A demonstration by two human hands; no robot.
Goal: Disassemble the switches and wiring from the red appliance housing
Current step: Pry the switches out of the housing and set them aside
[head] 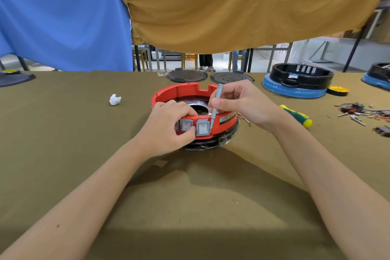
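We see the red housing (pixel 185 91) at the table's (pixel 63 133) centre, with two grey switches (pixel 203 127) side by side on its near wall, at six o'clock. Our right hand (pixel 238 101) has its grip clamped on a thin grey tool (pixel 215 105), long axis near upright, tip down at the right switch's upper right corner. Our left hand (pixel 168 124) pinches the left switch (pixel 186 125) from nine o'clock, steadying the housing. The right hand is nearer the prying point. One green-handled screwdriver (pixel 297 115) lies at three o'clock.
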